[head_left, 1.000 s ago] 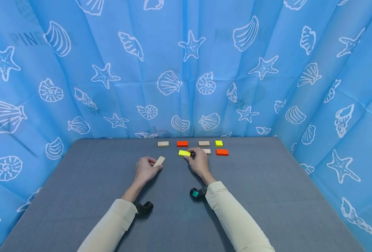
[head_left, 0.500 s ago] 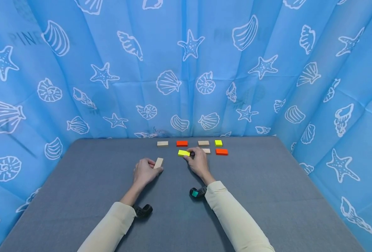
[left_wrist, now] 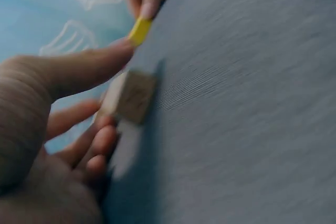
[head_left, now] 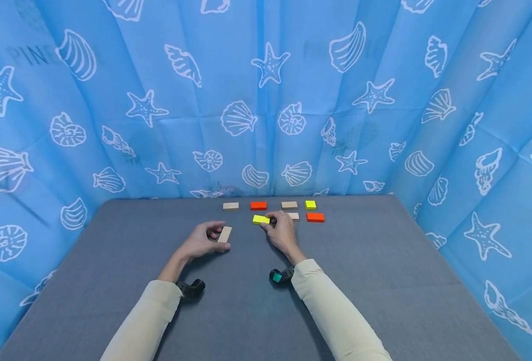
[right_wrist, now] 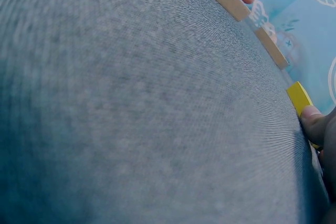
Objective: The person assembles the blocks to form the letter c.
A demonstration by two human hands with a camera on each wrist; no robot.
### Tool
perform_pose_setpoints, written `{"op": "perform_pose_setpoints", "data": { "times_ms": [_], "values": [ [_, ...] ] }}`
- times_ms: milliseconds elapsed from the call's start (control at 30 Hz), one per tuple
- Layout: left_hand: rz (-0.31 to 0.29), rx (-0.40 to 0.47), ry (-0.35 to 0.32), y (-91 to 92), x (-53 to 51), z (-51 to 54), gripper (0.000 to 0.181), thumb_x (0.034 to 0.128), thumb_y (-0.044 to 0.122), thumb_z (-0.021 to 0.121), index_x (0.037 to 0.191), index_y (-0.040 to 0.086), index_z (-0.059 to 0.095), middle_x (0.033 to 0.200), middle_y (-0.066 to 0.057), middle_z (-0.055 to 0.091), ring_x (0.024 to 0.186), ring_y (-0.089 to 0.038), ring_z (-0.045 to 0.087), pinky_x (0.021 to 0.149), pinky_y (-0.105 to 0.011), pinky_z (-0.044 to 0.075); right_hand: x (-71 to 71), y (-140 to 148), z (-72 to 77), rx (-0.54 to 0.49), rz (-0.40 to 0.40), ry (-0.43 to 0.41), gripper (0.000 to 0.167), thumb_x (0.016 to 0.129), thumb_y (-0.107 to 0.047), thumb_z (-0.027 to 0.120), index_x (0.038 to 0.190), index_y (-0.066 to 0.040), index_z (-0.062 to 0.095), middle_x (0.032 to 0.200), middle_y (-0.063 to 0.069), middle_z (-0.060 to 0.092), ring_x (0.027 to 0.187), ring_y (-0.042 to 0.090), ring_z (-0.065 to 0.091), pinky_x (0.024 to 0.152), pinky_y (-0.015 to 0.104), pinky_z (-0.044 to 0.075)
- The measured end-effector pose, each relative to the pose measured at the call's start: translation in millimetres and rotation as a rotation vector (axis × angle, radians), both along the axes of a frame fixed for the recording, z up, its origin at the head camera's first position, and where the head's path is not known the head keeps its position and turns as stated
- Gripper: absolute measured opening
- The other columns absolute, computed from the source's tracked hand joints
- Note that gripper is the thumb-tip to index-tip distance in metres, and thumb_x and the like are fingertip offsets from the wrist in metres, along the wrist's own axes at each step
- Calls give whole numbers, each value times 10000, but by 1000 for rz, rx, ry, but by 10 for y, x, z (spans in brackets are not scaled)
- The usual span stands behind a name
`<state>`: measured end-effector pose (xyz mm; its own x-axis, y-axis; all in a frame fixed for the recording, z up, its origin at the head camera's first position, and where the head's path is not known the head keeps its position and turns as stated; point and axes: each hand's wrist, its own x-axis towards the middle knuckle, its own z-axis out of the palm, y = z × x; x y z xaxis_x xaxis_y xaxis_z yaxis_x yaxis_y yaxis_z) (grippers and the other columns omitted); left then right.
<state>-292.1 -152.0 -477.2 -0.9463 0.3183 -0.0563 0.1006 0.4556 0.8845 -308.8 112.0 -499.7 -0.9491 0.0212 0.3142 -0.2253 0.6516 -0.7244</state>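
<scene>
In the head view the left hand (head_left: 203, 240) is spread around a plain wooden block (head_left: 224, 234) lying slantwise on the grey table. The left wrist view shows the thumb apart from this block (left_wrist: 135, 97), with the fingertips close against its far side; whether they touch is unclear. The right hand (head_left: 284, 233) pinches the right end of a yellow block (head_left: 260, 219), farther back and to the right. Its thumb lies against the yellow block (right_wrist: 299, 97) in the right wrist view, while the fingers behind are mostly hidden.
Along the back of the table (head_left: 360, 250) lie wooden blocks (head_left: 231, 206), red blocks (head_left: 259, 205) and a short yellow block (head_left: 310, 204). One wooden block (head_left: 294, 216) is partly behind the right hand. A blue shell-patterned curtain (head_left: 257, 115) stands behind.
The left hand has shifted left and its thumb and fingers have spread from the wooden block, which has turned to a steeper slant. The right hand stays on the yellow block.
</scene>
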Motion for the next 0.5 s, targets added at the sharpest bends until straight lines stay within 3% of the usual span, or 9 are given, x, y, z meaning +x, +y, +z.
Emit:
{"op": "perform_pose_setpoints", "data": {
  "times_ms": [133,233,367,500],
  "values": [
    [-132,-2,-51,-114,-68,69,803,809,137,878,1493,9,475,1305,-159,557,1047,-268,499,858,-374,429,-2,2,1,-4,2,-2,274,892,-111,799,1145,-28,735,1066,107,655,961,262,555,893,418,466],
    [-186,-20,-67,-150,-94,105,808,816,117,869,1505,13,460,1357,-163,539,1069,-270,497,873,-378,429,-4,6,-2,-10,5,-4,274,890,-102,799,1145,-26,733,1066,109,654,965,266,551,896,421,461],
    [-193,-55,-62,-156,-102,116,786,818,118,867,1495,20,478,1373,-160,529,1082,-267,498,883,-389,432,-6,10,-8,4,10,1,268,891,-110,800,1139,-31,736,1062,103,658,965,260,557,899,420,458],
    [-145,-89,-35,-123,-81,93,772,796,159,891,1459,21,519,1322,-145,551,1069,-261,513,892,-407,438,-16,10,-21,25,18,12,265,893,-125,800,1134,-35,737,1060,98,662,968,253,567,898,418,457]
  ]
}}
